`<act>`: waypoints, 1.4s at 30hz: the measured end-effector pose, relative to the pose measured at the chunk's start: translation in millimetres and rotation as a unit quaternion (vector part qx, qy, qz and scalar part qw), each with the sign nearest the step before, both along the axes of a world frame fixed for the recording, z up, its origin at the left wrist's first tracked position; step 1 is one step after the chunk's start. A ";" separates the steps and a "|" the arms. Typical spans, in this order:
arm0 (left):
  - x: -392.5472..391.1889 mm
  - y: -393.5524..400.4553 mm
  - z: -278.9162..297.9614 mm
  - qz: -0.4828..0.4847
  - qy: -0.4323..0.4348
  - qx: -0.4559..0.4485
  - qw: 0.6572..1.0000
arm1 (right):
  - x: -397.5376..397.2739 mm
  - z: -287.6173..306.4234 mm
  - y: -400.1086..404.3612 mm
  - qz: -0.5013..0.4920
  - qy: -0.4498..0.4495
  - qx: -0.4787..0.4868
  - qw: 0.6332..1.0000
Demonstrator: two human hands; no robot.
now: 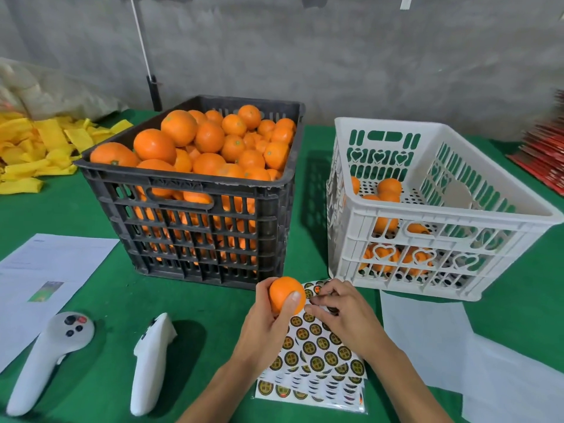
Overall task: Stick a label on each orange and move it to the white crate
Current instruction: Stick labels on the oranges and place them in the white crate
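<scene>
Left hand (264, 325) is gripping one orange (285, 294), fingers and thumb curling round it, holding it up just in front of the black crate (189, 209). Right hand (343, 315) is lying just beside the orange, its fingertips curling down and pinching at the sticker sheet (317, 355) near the sheet's far edge; whether a label is lifting is too small to tell. The sheet is lying on the green worktop (183, 306) under both hands. White crate (427, 209) is standing just beyond the right hand, a few oranges sitting inside. Black crate is heaping with oranges.
</scene>
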State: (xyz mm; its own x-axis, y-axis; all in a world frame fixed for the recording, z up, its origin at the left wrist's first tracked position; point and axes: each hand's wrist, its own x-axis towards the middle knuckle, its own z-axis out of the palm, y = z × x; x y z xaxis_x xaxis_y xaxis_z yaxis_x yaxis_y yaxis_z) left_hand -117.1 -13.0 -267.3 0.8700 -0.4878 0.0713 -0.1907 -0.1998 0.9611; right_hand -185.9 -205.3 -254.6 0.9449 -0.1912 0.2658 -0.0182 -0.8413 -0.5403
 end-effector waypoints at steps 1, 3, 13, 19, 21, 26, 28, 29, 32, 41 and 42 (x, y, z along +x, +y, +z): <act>-0.1 -0.2 -0.4 -0.001 -0.001 0.002 1.000 | 0.3 -0.3 0.1 -0.002 -0.006 0.005 1.000; -0.4 -0.2 -0.9 -0.003 -0.002 0.004 1.000 | 1.0 -1.4 0.6 -0.005 -0.006 -0.005 1.000; -2.6 0.2 1.9 0.001 0.012 -0.010 1.000 | 2.5 7.9 12.4 -0.119 -0.018 0.167 0.979; -5.6 -10.9 40.3 0.017 0.053 -0.104 0.993 | -2.1 52.9 40.6 -0.100 -0.194 0.062 0.974; -5.9 -18.2 58.5 0.009 0.056 -0.145 0.988 | -4.2 72.2 45.8 -0.080 -0.245 0.026 0.966; -3.5 -37.0 114.2 -0.034 0.112 -0.242 0.963 | -16.1 120.2 42.6 -0.036 -0.247 0.035 0.968; 1.0 -44.5 139.5 -0.047 0.125 -0.213 0.968 | -17.3 132.4 39.0 -0.047 -0.223 -0.038 0.973; 3.2 -49.0 152.3 -0.064 0.130 -0.191 0.971 | -17.0 138.8 37.5 -0.069 -0.217 -0.058 0.972; 7.7 -62.2 191.7 -0.152 0.086 -0.132 0.976 | -14.7 163.1 26.9 -0.166 -0.266 -0.071 0.947; 99.2 -45.1 267.2 0.069 -0.276 0.015 0.959 | 3.8 189.6 -27.4 -0.221 -0.298 -0.150 0.916; 115.0 -41.8 268.8 0.081 -0.282 0.110 0.950 | 7.4 189.6 -27.1 -0.212 -0.307 -0.152 0.915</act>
